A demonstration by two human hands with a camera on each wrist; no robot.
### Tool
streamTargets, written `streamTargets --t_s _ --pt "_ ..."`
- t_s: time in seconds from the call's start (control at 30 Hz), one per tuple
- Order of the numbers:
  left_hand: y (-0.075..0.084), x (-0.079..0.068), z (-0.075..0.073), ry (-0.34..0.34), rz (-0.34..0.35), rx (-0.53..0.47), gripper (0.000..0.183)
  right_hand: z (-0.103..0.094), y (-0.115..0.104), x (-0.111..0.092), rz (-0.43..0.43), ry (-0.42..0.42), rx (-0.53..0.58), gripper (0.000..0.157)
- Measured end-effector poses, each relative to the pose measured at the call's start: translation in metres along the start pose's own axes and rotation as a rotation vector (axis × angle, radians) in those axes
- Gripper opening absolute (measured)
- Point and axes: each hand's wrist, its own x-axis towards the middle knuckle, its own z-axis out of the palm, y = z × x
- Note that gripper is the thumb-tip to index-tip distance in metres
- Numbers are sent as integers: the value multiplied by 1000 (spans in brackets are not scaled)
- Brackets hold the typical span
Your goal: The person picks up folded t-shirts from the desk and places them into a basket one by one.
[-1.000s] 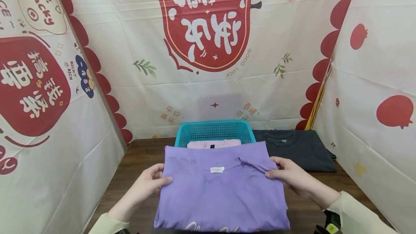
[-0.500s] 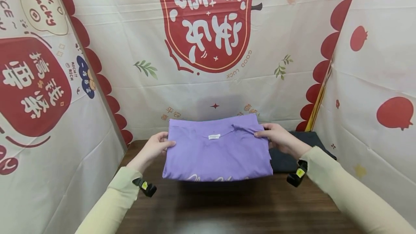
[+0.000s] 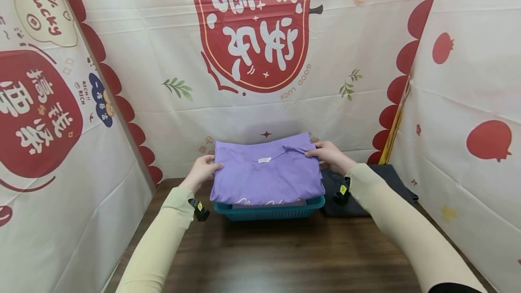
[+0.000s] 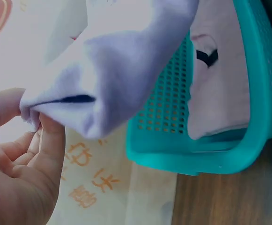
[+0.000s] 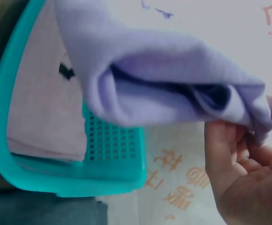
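Note:
A folded purple T-shirt (image 3: pixel 266 175) with a white neck label hangs over the teal plastic basket (image 3: pixel 268 214), tilted with its collar side toward the back wall. My left hand (image 3: pixel 202 169) pinches its left edge between thumb and fingers. On the opposite edge my right hand (image 3: pixel 330 153) grips the cloth the same way. Both wrist views show the shirt's folded layers held above the basket. Inside the basket lies a folded pale pink garment (image 4: pixel 222 70) with a dark mark, mostly covered by the shirt in the head view.
A folded dark grey T-shirt (image 3: pixel 346 193) lies right of the basket on the brown wooden table (image 3: pixel 260 257). Printed white cloth walls (image 3: pixel 228 116) stand close behind the basket and on both sides.
Both hands have carried the purple T-shirt forward, away from the body, from in front of the basket to over it. The basket's front rim now shows beneath the shirt.

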Motion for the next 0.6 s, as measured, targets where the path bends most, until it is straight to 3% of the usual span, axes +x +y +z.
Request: streamTargets --t_s 0.27,0.5,0.6 --pt "-20 20 16 53 -12 74 38 9 18 26 -3 65 -85 44" --pt "-37 25 30 75 -8 181 38 24 39 36 -15 136 -191 33" --pt "-43 24 35 71 -23 234 40 32 48 39 -42 154 -309 23"
